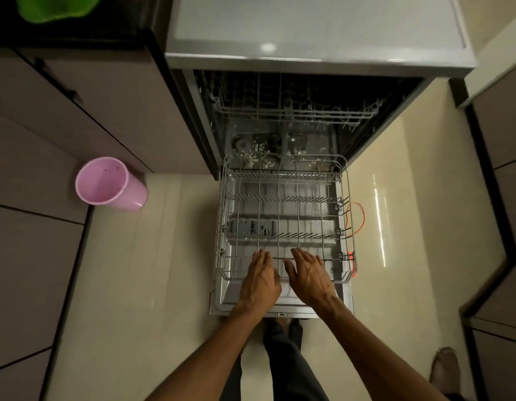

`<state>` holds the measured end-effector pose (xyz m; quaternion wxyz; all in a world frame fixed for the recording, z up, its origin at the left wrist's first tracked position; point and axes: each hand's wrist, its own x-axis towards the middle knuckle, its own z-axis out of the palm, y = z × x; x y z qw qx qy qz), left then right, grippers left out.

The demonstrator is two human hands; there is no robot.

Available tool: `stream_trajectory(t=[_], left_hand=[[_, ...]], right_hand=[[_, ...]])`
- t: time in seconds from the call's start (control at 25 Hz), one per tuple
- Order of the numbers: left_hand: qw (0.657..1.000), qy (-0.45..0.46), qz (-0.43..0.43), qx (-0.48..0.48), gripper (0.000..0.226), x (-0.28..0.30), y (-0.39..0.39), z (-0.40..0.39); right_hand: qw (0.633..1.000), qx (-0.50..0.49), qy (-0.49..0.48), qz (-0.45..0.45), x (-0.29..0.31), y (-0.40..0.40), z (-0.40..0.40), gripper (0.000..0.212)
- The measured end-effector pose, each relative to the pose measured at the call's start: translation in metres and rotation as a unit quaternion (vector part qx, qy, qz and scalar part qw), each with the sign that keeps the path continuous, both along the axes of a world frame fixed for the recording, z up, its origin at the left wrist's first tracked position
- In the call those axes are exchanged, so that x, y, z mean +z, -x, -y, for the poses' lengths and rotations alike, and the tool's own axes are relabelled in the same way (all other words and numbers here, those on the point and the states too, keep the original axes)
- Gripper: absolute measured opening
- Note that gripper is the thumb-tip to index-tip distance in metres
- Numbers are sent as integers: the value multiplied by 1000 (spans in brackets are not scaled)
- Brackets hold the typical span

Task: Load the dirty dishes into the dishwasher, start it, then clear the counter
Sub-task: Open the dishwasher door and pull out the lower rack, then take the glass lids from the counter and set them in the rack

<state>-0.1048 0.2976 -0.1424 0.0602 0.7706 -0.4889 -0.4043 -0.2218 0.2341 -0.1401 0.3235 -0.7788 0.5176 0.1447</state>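
Both hands reach over the front edge of the pulled-out lower rack (284,215): the left hand (261,277) and the right hand (308,274) lie side by side, palms down, fingers straight and slightly spread, holding nothing; whether the fingertips actually touch the front wires cannot be told. The rack sits out over the lowered door (279,302) of the dishwasher (308,62), and no dishes show in it. Behind it, inside the machine, the upper rack (297,111) stays within the tub, and pale specks lie on the tub floor near the filter (242,145). An orange wire (357,218) loops at the lower rack's right side. To the left, a pink bin (112,185) stands on the tiled floor (135,270) against the cabinet fronts (34,140). At top left a green object (57,7) rests on the dark worktop (77,33).
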Motion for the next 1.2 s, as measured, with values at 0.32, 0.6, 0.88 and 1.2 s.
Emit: stream_trajectory(t=[0.32,0.6,0.88,1.2], left_hand=[[998,62,15,1,57,97,-9,-6],[994,107,3,25,57,145,-15,-2],[988,117,-21,103,60,163,-23,-9],[979,130,-30,155,62,175,-52,-26]], right_hand=[[996,18,72,51,94,5,0,61],[987,41,115,105,135,6,-2,55],[980,62,119,149,163,-6,-7,62],[971,111,132,164,178,-48,-2,62]])
